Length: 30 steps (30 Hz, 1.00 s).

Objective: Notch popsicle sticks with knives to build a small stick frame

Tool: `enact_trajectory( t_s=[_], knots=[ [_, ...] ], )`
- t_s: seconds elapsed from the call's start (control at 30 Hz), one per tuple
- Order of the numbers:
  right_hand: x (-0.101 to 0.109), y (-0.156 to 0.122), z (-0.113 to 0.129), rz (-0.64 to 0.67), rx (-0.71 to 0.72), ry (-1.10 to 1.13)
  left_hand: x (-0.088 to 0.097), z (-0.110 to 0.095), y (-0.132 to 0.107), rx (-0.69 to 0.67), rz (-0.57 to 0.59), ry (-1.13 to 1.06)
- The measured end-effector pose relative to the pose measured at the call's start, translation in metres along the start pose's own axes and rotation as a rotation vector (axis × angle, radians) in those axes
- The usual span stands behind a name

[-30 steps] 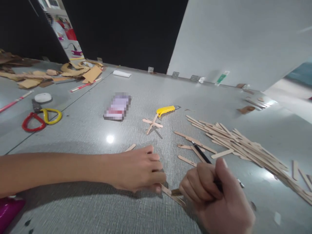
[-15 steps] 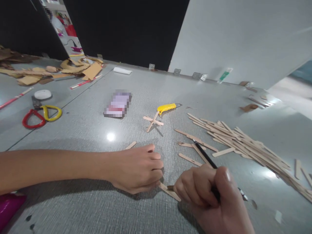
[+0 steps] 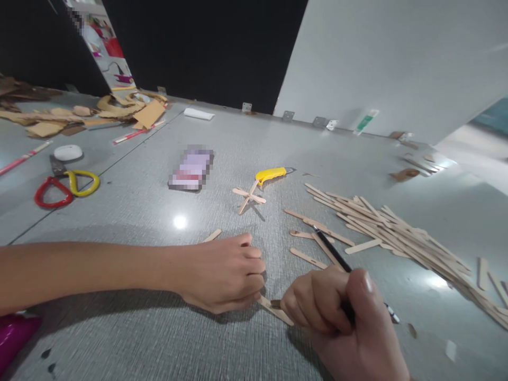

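Note:
My left hand (image 3: 222,275) is a closed fist, knuckles up, pressing a wooden craft stick (image 3: 278,312) against the table. One end of that stick pokes out toward my right hand (image 3: 337,312), and the other is under the fist. My right hand is closed around a small tool with a narrow, dark, blade-like tip (image 3: 275,304); its handle is hidden in the fingers. The tip touches or hovers just over the stick, near a small mark. A black pen (image 3: 333,248) runs behind my right hand, partly covered by it. Another craft stick (image 3: 213,235) lies beyond my left hand.
A yellow utility knife (image 3: 272,174) lies beside crossed sticks (image 3: 249,197). Loose craft sticks (image 3: 381,227) are heaped at right. A phone (image 3: 192,168), scissors (image 3: 53,193), a white case (image 3: 68,153) and cardboard scraps (image 3: 148,114) are farther left. A purple packet (image 3: 16,338) is near my left forearm.

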State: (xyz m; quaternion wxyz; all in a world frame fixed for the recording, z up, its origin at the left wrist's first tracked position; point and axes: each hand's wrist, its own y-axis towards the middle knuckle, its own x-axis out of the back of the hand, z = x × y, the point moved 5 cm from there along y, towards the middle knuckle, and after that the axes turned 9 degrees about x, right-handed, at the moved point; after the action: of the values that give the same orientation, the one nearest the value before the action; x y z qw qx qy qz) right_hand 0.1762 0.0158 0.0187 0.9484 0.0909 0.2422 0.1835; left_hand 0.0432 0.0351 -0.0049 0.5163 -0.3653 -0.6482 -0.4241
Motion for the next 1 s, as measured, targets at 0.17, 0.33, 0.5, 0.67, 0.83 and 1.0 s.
enact_trajectory(
  t_s=[0.17, 0.33, 0.5, 0.67, 0.83, 1.0],
  knots=[
    [0.001, 0.002, -0.001, 0.002, -0.003, 0.009, 0.002, 0.0, 0.0, 0.0, -0.016, -0.012],
    [0.001, 0.003, 0.0, 0.013, 0.006, 0.024, 0.001, 0.0, 0.0, 0.005, 0.003, -0.002],
    [0.001, -0.001, -0.001, 0.04, 0.031, -0.022, -0.001, 0.001, 0.0, 0.004, 0.006, -0.012],
    [-0.003, -0.008, -0.001, 0.102, 0.142, -0.17, -0.002, 0.001, -0.001, -0.004, 0.013, -0.019],
    [-0.005, -0.006, -0.001, 0.121, 0.171, -0.213, -0.002, 0.002, 0.0, -0.004, -0.025, -0.044],
    [-0.004, 0.0, 0.007, 0.108, 0.106, -0.184, -0.003, 0.002, 0.0, 0.003, -0.034, -0.041]
  ],
)
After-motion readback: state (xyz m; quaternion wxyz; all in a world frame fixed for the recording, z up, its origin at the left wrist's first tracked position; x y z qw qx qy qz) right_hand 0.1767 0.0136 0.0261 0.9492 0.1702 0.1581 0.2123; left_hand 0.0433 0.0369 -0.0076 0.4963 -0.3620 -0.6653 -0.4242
